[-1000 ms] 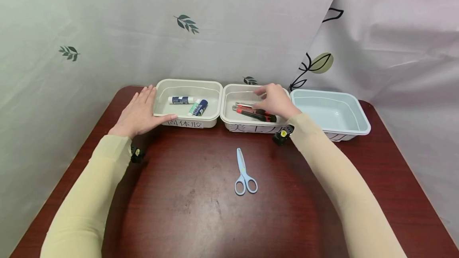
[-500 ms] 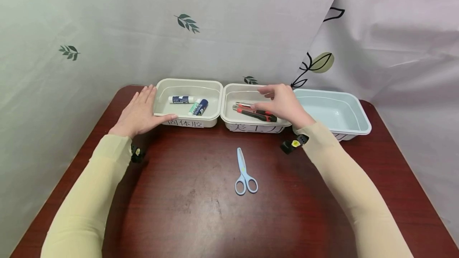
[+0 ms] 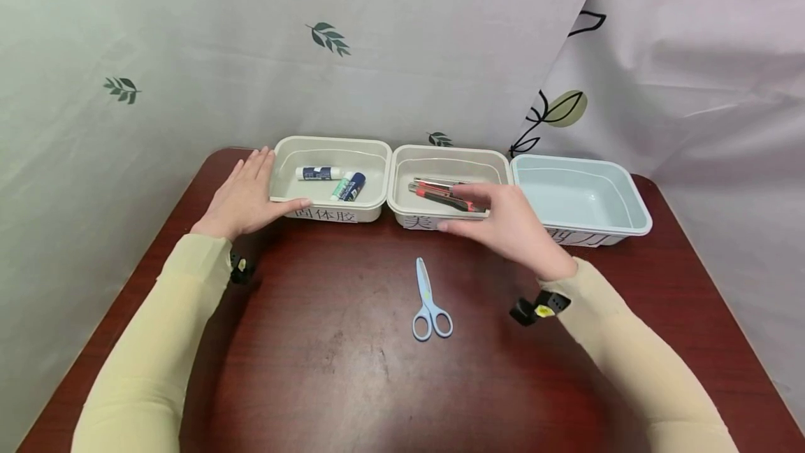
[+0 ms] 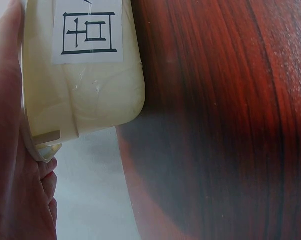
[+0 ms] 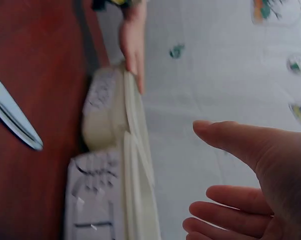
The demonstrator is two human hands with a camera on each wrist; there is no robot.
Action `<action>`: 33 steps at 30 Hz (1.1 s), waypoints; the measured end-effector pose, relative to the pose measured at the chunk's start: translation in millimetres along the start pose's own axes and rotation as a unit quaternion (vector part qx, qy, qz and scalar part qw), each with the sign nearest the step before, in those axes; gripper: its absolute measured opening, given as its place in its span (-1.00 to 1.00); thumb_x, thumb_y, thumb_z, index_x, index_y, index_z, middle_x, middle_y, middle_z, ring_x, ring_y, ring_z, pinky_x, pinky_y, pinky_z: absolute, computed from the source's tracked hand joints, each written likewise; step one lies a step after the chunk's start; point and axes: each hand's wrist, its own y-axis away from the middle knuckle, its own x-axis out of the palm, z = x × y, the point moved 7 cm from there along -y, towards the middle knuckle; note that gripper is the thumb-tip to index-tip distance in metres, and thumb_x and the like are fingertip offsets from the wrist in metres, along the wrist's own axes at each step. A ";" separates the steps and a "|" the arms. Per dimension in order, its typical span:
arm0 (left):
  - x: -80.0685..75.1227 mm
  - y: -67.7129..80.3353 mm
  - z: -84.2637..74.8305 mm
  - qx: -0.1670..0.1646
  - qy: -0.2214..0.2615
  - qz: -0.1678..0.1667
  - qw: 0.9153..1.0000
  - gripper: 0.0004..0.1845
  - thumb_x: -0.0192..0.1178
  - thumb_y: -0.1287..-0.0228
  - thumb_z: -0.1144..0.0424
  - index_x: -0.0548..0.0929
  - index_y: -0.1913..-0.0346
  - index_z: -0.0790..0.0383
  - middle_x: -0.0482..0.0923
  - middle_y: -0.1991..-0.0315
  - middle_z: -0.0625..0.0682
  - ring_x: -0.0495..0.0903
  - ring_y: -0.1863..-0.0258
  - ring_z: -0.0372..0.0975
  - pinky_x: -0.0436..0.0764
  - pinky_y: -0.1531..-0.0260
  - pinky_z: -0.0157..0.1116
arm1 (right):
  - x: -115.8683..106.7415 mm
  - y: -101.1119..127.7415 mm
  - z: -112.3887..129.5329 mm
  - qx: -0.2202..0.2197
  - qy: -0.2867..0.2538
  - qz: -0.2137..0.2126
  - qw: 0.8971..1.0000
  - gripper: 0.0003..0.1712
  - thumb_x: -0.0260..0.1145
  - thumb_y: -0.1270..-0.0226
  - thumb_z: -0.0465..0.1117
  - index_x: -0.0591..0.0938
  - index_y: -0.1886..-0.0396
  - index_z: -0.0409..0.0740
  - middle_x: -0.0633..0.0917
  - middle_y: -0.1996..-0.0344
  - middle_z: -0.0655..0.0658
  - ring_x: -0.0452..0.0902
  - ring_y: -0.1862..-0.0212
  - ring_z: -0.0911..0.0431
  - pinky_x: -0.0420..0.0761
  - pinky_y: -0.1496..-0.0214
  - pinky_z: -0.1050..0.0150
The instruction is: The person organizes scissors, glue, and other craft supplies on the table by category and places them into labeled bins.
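Both arms in pale yellow sleeves reach forward. The left hand (image 3: 242, 198) lies flat, fingers straight and together, thumb stretched out sideways. The right hand (image 3: 506, 226) hovers palm-down, fingers relaxed and slightly spread, holding nothing, a small black device strapped at each wrist.

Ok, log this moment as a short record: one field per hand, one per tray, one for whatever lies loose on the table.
left hand: open, flat against the left side of the left tray
right hand: open, holds nothing, above the table in front of the middle tray
left tray: two glue sticks
middle tray: utility knives
right tray: pale blue, nothing in it
table: blue scissors, closed, blades pointing toward the trays
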 end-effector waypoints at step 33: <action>0.9 -0.6 1.3 -0.001 0.001 0.006 1.000 0.34 0.08 -0.20 -0.55 -0.16 -0.59 0.50 -0.18 -0.59 0.41 -0.23 -0.59 0.14 -0.30 -0.54 -0.01 | 100.0 78.5 1.5 -0.051 0.003 0.141 0.989 -0.24 0.66 -0.01 0.09 0.69 -0.18 -0.18 0.74 0.08 0.03 0.63 0.10 0.17 0.64 0.00 0.19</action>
